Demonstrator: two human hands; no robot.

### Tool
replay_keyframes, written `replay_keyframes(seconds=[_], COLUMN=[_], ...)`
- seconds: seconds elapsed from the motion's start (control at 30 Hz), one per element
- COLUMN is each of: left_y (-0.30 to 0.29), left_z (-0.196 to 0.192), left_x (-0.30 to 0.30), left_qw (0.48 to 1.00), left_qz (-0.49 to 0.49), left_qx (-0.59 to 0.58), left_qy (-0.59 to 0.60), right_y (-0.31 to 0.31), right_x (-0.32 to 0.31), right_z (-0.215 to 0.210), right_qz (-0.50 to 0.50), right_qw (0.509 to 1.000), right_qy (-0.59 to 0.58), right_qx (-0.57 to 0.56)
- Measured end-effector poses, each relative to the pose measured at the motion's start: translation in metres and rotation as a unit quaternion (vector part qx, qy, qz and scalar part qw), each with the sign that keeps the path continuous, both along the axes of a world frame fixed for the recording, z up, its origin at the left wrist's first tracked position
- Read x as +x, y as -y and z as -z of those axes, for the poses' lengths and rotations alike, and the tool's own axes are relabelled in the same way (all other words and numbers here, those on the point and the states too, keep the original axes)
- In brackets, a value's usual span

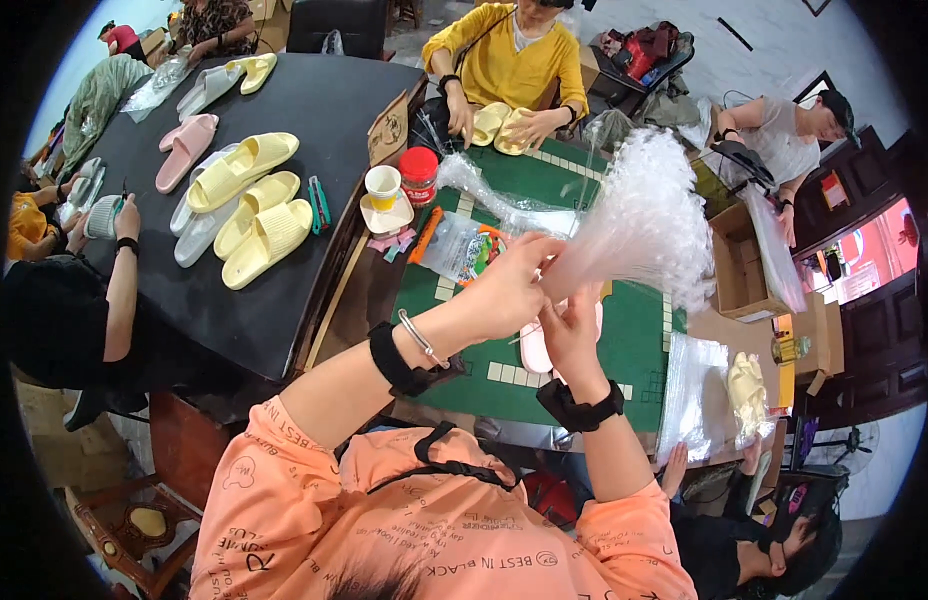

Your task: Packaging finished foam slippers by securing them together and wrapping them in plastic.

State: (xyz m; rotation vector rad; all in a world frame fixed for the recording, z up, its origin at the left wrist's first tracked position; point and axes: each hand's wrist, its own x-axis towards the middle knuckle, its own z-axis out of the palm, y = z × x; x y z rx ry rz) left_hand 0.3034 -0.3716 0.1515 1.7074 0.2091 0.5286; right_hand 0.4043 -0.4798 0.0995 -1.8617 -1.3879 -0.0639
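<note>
From my remote seat, closest in, I see both hands raised over the green counter. The left hand is closed, pinching the gathered neck of a clear plastic bag; the right hand sits just below it, fingers curled up around the same neck. The bag fans out up and to the right, puffed and blurred, well off the counter. Under the hands, a pale pink slipper lies on the counter, mostly hidden by them; I cannot tell whether any part of it is already inside the bag.

My reading is that this piece is only at the start: the bag is in hand and being opened, and the slipper has yet to go in.

To the right, a flat stack of clear bags lies with a cream slipper on it, which I take as work waiting. A little beyond the hands sit a small packet with orange rings, a paper cup and a red-lidded jar.

Farther out, several yellow slippers and pink ones lie loose and unbagged on the dark counter, so plenty seems left. At the far end, a person in yellow handles another yellow pair.
</note>
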Motion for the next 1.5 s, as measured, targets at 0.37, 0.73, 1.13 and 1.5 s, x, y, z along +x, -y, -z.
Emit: replay_keyframes(seconds=[0.37,0.73,1.13,1.5], left_y=[-0.002,-0.018,-0.062,-0.028], left_z=[0.0,0.023,0.162,0.291], left_x=[0.002,-0.049,-0.097,-0.088], left_qw=[0.976,0.985,0.842,0.767], left_qz=[0.022,0.062,-0.088,-0.056], left_qx=[-0.204,-0.152,0.49,0.519], left_qy=[-0.071,0.057,-0.206,-0.372], right_y=[-0.003,-0.025,-0.034,0.084], right_x=[0.006,-0.003,-0.005,0.051], right_z=[0.026,0.054,0.147,0.291], right_qz=[0.0,-0.138,-0.189,0.216], right_qw=[0.999,0.689,0.462,0.739], right_qy=[-0.004,-0.708,-0.866,-0.571], right_qx=[-0.042,0.073,0.024,-0.285])
